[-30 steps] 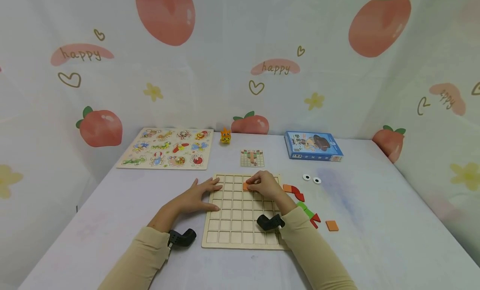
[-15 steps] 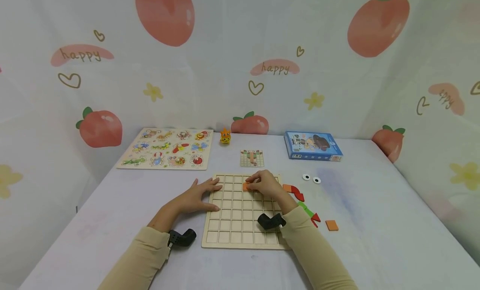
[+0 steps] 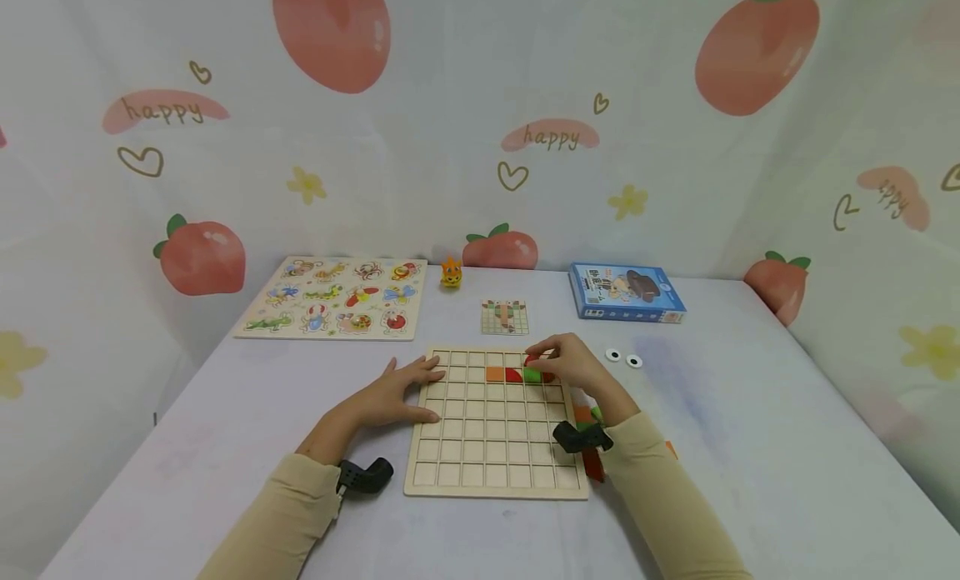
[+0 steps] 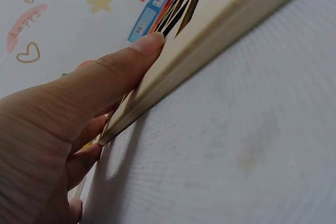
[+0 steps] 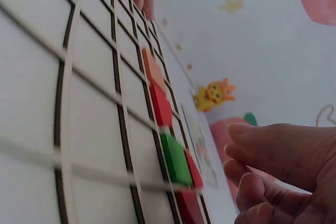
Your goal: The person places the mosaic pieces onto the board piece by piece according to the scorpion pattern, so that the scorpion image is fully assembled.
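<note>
The wooden grid board [image 3: 472, 430] is laid flat on the table [image 3: 465, 538]; its left edge is touched by the left hand [image 3: 394, 395], whose fingers and thumb are spread wide, the thumb being seen on the rim in the left wrist view; the right hand [image 3: 570, 366] is held at the board's far right corner, its fingers loosely bent, and in the right wrist view its fingertips are seen just beside the tiles, with nothing gripped.

In the second row from the far edge, an orange tile [image 3: 495, 374], a red tile [image 3: 513, 376] and a green tile [image 3: 532, 376] are set side by side; a second red tile [image 5: 189, 206] is placed to the right of the green one; a third red tile [image 5: 193, 169] is seen in the far row, next to the green tile.

To the right of the board, loose coloured pieces [image 3: 592, 465] are partly hidden by the right forearm; two eye discs [image 3: 613, 355] are placed near the corner; beyond the board, a small picture card [image 3: 504, 317] is laid flat; farther back, an insect puzzle [image 3: 333, 298], an orange-and-yellow figure [image 3: 451, 274] and a blue box [image 3: 627, 292] are arranged before a peach-printed cloth [image 3: 435, 163].
</note>
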Available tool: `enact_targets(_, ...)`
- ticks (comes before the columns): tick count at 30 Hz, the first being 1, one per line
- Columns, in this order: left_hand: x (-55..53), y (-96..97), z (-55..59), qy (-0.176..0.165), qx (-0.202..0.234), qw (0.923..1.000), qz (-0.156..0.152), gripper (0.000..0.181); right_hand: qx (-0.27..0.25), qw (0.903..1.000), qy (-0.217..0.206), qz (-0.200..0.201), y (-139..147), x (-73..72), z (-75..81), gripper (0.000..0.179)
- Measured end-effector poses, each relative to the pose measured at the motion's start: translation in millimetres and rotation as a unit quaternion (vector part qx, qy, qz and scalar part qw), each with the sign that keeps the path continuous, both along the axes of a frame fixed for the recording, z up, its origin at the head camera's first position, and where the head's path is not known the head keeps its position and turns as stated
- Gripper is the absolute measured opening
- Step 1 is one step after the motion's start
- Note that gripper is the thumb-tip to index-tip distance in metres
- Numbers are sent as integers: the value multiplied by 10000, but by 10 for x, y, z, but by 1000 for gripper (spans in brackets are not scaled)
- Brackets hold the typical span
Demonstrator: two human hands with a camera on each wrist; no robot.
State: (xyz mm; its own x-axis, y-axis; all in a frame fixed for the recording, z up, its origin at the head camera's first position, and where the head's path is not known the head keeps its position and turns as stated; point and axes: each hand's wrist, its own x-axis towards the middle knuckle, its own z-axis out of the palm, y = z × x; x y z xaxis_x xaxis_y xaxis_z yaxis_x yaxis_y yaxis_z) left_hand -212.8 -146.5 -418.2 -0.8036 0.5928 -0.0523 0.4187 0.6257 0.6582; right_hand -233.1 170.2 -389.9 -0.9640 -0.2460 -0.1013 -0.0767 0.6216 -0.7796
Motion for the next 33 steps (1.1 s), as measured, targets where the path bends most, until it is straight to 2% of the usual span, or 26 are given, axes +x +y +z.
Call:
enact_targets(6,-4,1,-3,-38,-8,10000,12,75,36,9998,1,-202,329,51,-13,32)
enact_targets(12,-4,2,-7,-3,-21,10000,5,75,89,9976,-282,-623,570,78,-71,34)
enact_targets(16,1,3,-5,-30,0,10000,19,75,102,9966,-351,-737,672,93,-91,34)
enact_targets(28,-5,-4,-30,-29,55,10000,-14,76,332,9965,-524,-556,828,102,-197,36)
enact_targets(33,-8,-2,-27,-10,59,10000,-9,76,358,9973,-430,-482,826,85,-203,33)
